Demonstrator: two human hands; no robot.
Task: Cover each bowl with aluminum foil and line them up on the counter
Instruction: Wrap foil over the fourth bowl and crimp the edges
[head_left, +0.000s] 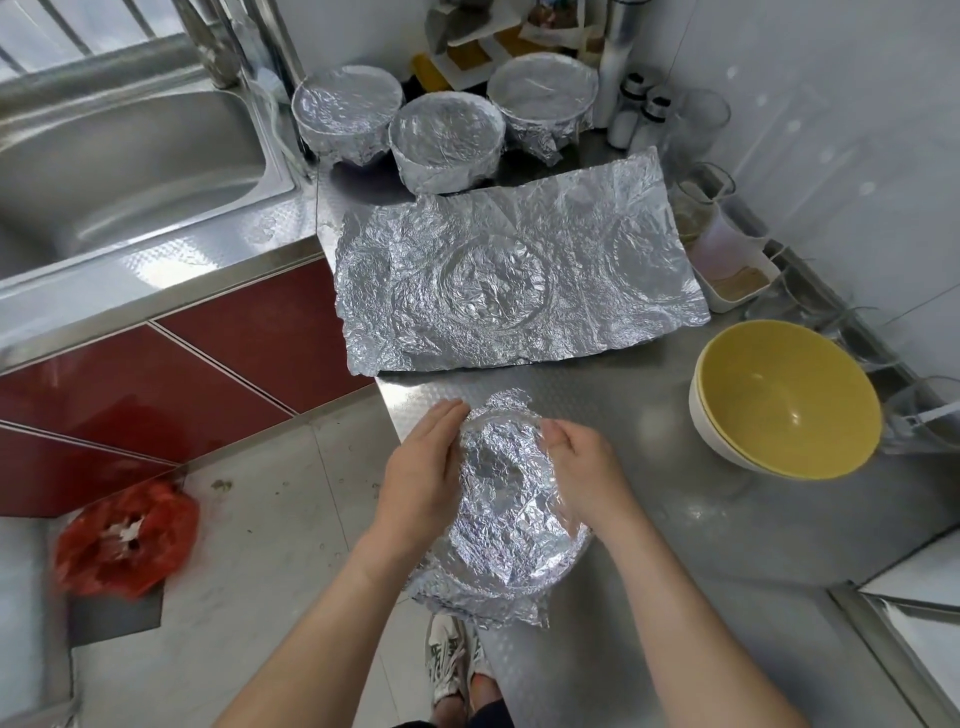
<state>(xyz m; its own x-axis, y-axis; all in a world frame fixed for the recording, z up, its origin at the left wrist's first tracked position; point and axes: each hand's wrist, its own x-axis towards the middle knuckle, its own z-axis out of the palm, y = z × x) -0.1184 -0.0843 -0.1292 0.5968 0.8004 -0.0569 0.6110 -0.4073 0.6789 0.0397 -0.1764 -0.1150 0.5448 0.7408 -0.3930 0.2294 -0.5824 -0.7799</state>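
Observation:
A bowl wrapped in crinkled foil (501, 499) sits at the near edge of the steel counter (675, 519). My left hand (421, 467) presses flat against its left side, fingers straight. My right hand (582, 473) lies against its right rim with the fingers curled onto the foil. Three foil-covered bowls stand at the back: left (345, 111), middle (447, 143), right (543, 98). A large creased foil sheet (519, 275) lies flat mid-counter. Stacked uncovered bowls, yellow inside (784, 400), stand to the right.
A steel sink (130, 156) lies at the left. Shakers (636, 111), glass jars (696, 124) and a small tray (737, 280) line the right wall, a foil roll (618, 62) standing behind them. A red plastic bag (124, 540) lies on the floor.

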